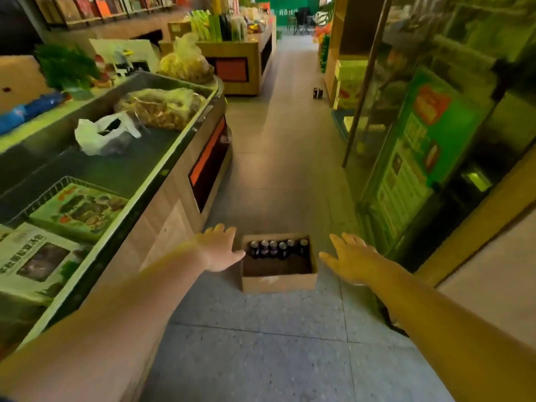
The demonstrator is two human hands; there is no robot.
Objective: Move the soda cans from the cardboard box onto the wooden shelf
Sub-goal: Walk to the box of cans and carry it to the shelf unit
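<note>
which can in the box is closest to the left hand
The leftmost can in the row along the box's far wall; it sits right beside the left hand.

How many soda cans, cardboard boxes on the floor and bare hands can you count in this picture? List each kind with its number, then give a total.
Soda cans: 6, standing in a row along the far side of the box
Cardboard box: 1
Hands: 2, left hand and right hand, both empty with fingers spread
Total: 9
</note>
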